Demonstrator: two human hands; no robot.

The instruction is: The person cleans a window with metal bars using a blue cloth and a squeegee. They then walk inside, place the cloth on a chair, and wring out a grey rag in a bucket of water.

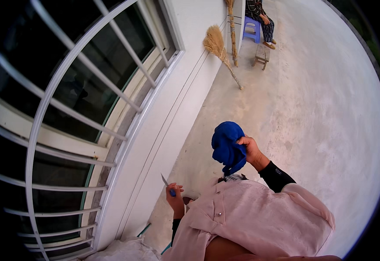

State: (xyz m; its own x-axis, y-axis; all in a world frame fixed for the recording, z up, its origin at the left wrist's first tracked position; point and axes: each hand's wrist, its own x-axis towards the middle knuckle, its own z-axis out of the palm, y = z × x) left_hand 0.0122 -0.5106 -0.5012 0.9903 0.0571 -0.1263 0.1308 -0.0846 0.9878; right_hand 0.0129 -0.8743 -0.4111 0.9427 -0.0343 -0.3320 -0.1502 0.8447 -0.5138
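A bunched blue cloth (pixel 228 143) hangs from my right hand (pixel 251 150), its folds gathered between thumb and fingers. Over the strip of floor by the wall, my left hand (pixel 175 195) grips a small knife (pixel 164 180) by its blue handle. The blade points up and away from me, near the wall. The two hands are well apart, and the cloth and the knife do not touch.
On my left runs a white wall (pixel 163 137) with a barred window (pixel 89 124). Two straw brooms (pixel 216 40) lean farther along it. Beyond stand a wooden stool (pixel 261 55) and a person (pixel 258 19) seated on a purple plastic stool (pixel 252 30). A white sack (pixel 123 249) lies at lower left.
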